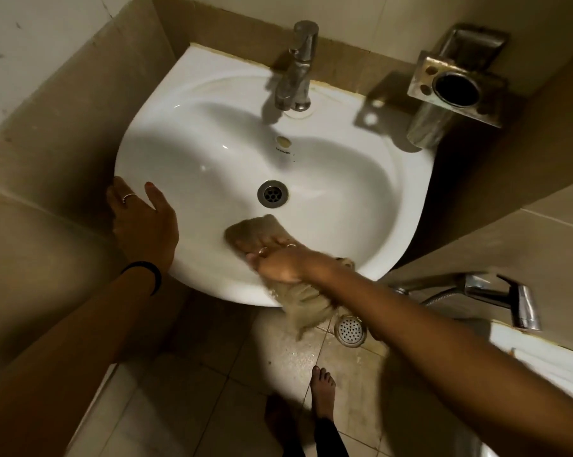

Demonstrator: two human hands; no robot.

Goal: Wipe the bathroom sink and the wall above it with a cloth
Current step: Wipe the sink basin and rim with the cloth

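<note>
A white ceramic sink (344,179) is fixed into a tiled corner, with a chrome tap (298,74) at its back and a metal drain (272,193) in the bowl. A beige cloth (258,227) lies over the near slope of the bowl and hangs over the front rim. My right hand (278,258) presses flat on the cloth, fingers pointing left. My left hand (140,219) rests on the sink's left rim, fingers spread and straight, holding nothing. The tiled wall (361,18) rises behind the tap.
A metal tumbler holder (456,90) is mounted on the wall at the right of the sink. A chrome spray handle (509,291) juts out at the lower right above a white fixture. A floor drain (349,329) and my bare foot (323,390) are below.
</note>
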